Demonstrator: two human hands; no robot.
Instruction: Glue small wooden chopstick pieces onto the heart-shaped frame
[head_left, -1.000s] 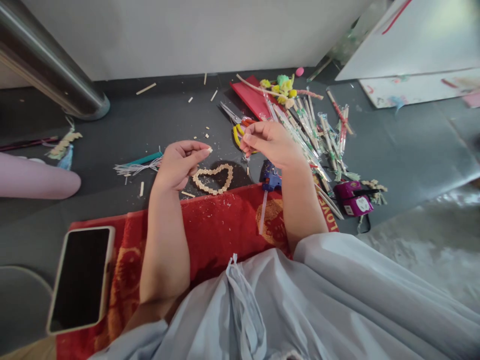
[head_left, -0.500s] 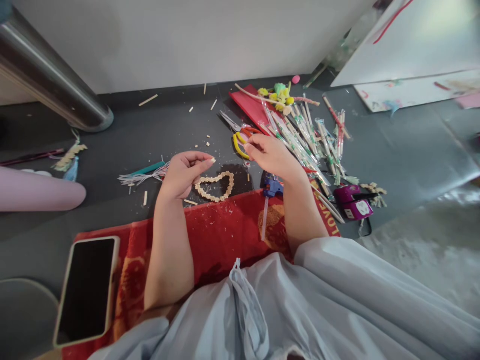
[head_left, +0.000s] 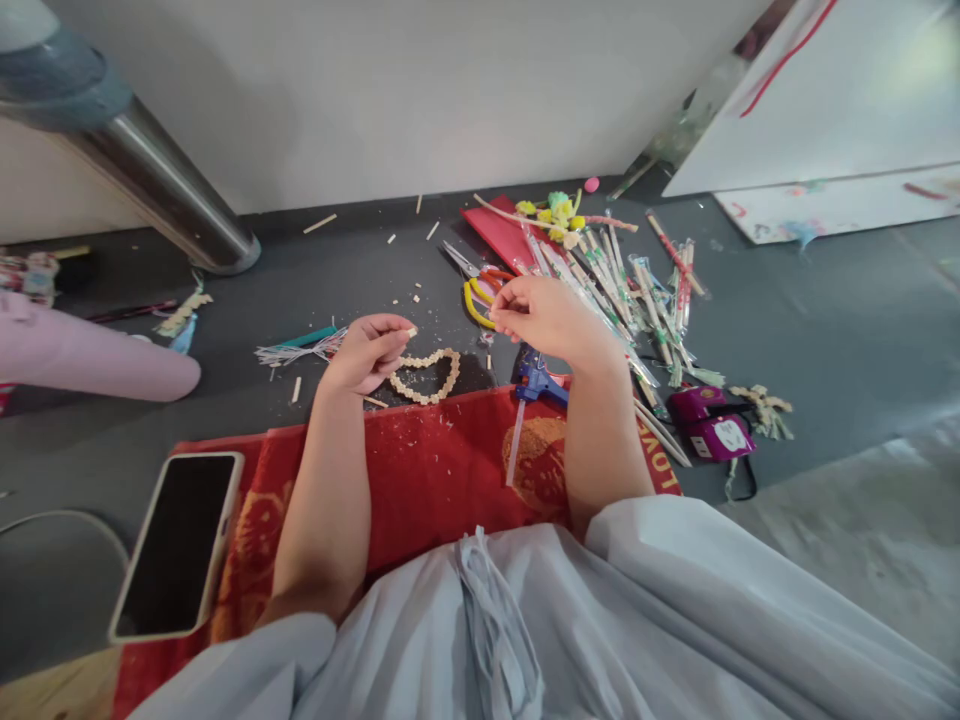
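My left hand (head_left: 369, 352) is curled, pinching a tiny pale piece between thumb and fingertips just left of a heart shape (head_left: 424, 375) made of small pale pieces on the dark floor. My right hand (head_left: 545, 318) is closed in a pinch above a blue glue gun (head_left: 537, 381); what it holds is too small to name. Yellow-handled pliers (head_left: 476, 299) and scissors (head_left: 469, 266) lie just beyond its fingertips.
A heap of wrapped sticks (head_left: 622, 290) and a red sheet (head_left: 501, 226) lie at the right. A purple gadget (head_left: 711, 427) sits further right. A phone (head_left: 180, 545) rests on a red cloth (head_left: 442, 465). A metal post (head_left: 161, 190) and a pink roll (head_left: 90, 355) stand left.
The camera has tilted, so everything sits lower in the frame. My left hand has dropped nearer the heart shape; my right hand has hardly moved relative to the pliers.
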